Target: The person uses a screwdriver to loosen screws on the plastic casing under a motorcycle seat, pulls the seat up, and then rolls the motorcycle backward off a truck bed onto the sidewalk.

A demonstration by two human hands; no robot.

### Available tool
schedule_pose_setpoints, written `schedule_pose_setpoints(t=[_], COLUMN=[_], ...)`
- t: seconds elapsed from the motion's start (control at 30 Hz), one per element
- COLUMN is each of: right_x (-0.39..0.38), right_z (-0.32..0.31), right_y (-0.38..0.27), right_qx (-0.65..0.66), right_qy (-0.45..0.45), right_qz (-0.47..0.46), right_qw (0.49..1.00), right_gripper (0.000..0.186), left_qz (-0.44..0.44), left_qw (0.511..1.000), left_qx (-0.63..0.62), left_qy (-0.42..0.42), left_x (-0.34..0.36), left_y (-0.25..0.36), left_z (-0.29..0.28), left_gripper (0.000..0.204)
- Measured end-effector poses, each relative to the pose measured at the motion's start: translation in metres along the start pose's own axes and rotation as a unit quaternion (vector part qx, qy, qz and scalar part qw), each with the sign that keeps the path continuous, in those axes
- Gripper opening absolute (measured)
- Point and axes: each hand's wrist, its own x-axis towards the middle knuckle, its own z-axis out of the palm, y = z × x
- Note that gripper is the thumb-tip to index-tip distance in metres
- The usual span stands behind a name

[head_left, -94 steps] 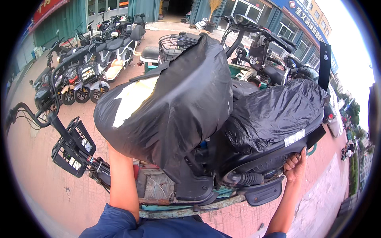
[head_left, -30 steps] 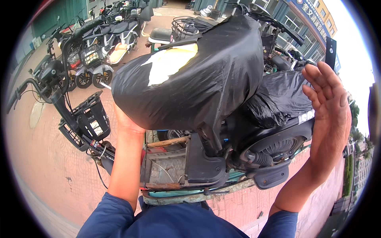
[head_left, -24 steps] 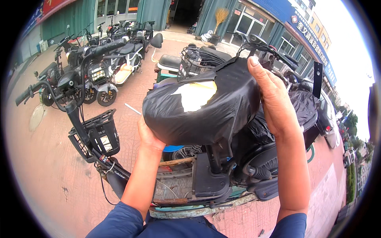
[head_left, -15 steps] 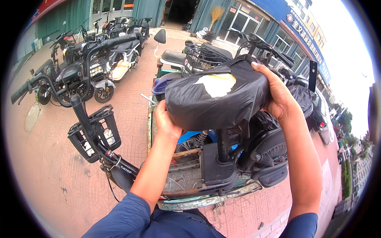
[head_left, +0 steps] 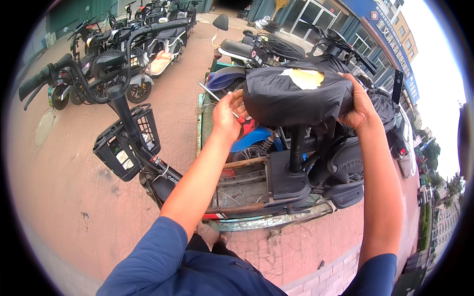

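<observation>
A scooter seat (head_left: 291, 103) wrapped in black plastic, torn over a pale yellow patch, sits high on a dark post above a scooter frame. My left hand (head_left: 228, 112) is curled at the seat's left end; a silver rod (head_left: 210, 92) runs close by, and I cannot tell whether it touches my fingers. A red piece (head_left: 247, 128) shows just below that hand. My right hand (head_left: 356, 104) grips the seat's right end, thumb over the plastic. Beneath lie a blue curved panel (head_left: 249, 139), a spring shock (head_left: 265, 147) and a black wheel housing (head_left: 340, 163).
A weathered metal cart bed (head_left: 266, 221) carries these parts. A black bicycle with a basket (head_left: 126, 140) stands at my left, its handlebar (head_left: 42, 76) reaching high. Rows of parked scooters (head_left: 158, 59) fill the back left. Shopfronts (head_left: 311, 22) stand behind; a car (head_left: 405, 155) is at the right.
My right hand, open and raised a second ago, has closed on the seat's right end. The seat now lies flatter and further right in view, uncovering more of the blue parts beneath.
</observation>
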Motion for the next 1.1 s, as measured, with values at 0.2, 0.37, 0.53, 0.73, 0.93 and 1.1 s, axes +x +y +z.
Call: schedule_pose_setpoints(t=[0.2,0.37,0.53,0.73,0.93,1.1], right_x=[0.006,-0.006,0.005,-0.001,-0.005,-0.008], right_z=[-0.014,-0.006,-0.003,-0.001,0.000,-0.001], right_y=[0.018,0.017,0.020,0.022,0.021,0.020], right_qx=[0.039,0.039,0.055,0.065,0.052,0.049], right_qy=[0.022,0.006,-0.031,-0.041,0.006,0.045], right_qz=[-0.011,-0.034,-0.025,-0.022,-0.037,-0.045], right_qw=[0.999,0.999,0.998,0.997,0.998,0.997], right_gripper=[0.033,0.034,0.039,0.044,0.043,0.039], left_qz=[0.276,0.556,0.450,0.271,0.126,0.154], left_qw=[0.856,0.292,0.081,0.172,0.125,0.038], left_qx=[0.437,0.761,0.864,0.912,0.934,0.971], left_qy=[0.026,0.162,0.209,0.254,0.309,0.178], left_x=[-0.122,-0.147,-0.107,-0.065,-0.046,-0.084], left_y=[0.171,0.372,0.511,0.519,0.536,0.515], left_z=[0.016,0.028,0.013,-0.005,-0.004,0.024], left_gripper=[0.042,0.037,0.042,0.040,0.036,0.034])
